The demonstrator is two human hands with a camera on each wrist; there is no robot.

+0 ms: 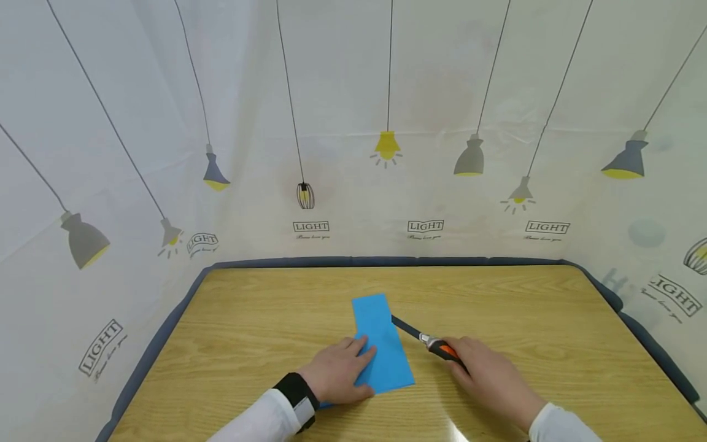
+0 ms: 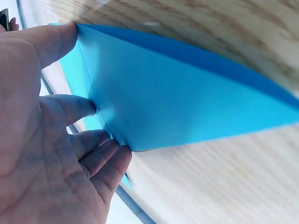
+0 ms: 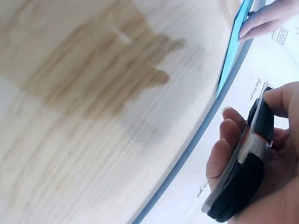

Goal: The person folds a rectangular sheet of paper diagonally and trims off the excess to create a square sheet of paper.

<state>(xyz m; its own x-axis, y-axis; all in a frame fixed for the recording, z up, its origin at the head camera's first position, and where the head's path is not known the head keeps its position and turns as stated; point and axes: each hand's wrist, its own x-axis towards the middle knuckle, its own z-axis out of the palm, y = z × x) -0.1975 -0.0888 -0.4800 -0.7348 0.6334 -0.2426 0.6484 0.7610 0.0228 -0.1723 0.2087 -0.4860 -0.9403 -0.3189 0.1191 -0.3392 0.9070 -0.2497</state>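
Observation:
A folded sheet of blue paper [image 1: 386,359] lies on the table in the head view. My left hand [image 1: 338,371] rests on its left part, fingers spread and pressing it down. In the left wrist view the thumb and fingertips touch the paper [image 2: 154,88], whose near layers gape apart. My right hand [image 1: 491,376] grips a utility knife [image 1: 444,350] by its black and orange handle. Its long dark blade points up-left, the tip at the paper's right edge; whether it sits between the layers I cannot tell. The right wrist view shows fingers and thumb curled round the knife [image 3: 247,172].
The wooden table [image 1: 265,313] has a dark padded edge [image 1: 353,261] along its back and sides. Behind it hangs a pale curtain [image 1: 342,92] printed with lamps and lettering. A black band [image 1: 298,396] circles the left wrist.

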